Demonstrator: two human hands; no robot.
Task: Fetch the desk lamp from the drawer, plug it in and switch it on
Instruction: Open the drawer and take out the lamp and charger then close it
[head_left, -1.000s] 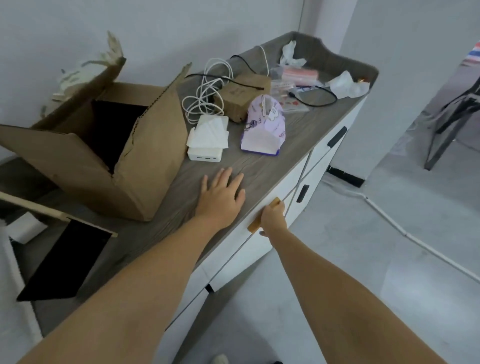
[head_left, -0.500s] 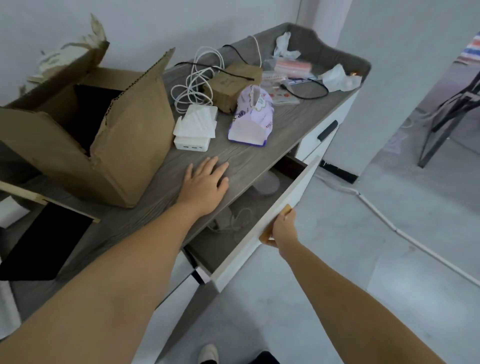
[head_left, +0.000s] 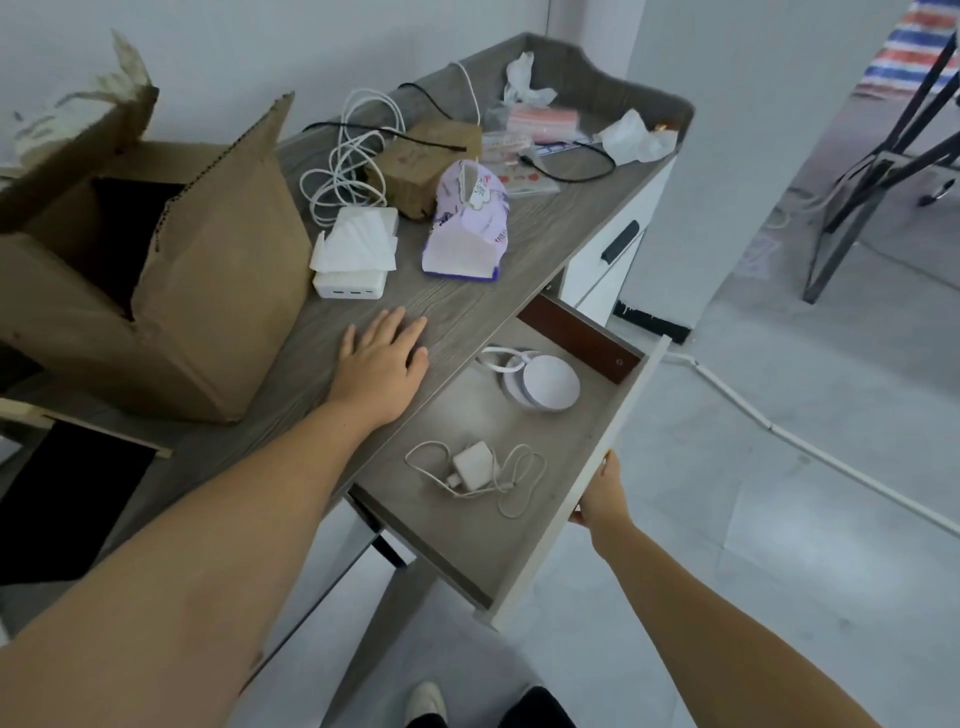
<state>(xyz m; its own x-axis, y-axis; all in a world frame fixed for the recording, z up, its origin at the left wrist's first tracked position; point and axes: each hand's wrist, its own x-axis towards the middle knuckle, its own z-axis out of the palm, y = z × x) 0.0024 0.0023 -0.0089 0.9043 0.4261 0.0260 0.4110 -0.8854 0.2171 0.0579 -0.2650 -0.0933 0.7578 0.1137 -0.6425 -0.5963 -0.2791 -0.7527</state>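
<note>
L hand (head_left: 382, 366) flat, fingers spread on grey wood-grain top (head_left: 467, 306) | R hand (head_left: 602, 493) clamped on grey drawer front (head_left: 621, 426) | folded white round-base desk lamp (head_left: 540, 382) at drawer's far end, white charger w/ cable (head_left: 472, 467) nearer | risk: overpull, drawer drops; cable snags on lift

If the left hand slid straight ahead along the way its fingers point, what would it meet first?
Probably the white power strip with folded tissues on it. The left hand lies flat on the cabinet top, fingers pointing up-frame toward it, with bare wood between. The cardboard box looks just off that line.

White round desk lamp (head_left: 545, 385), seemingly folded flat, lies in open drawer (head_left: 524, 525).
</note>
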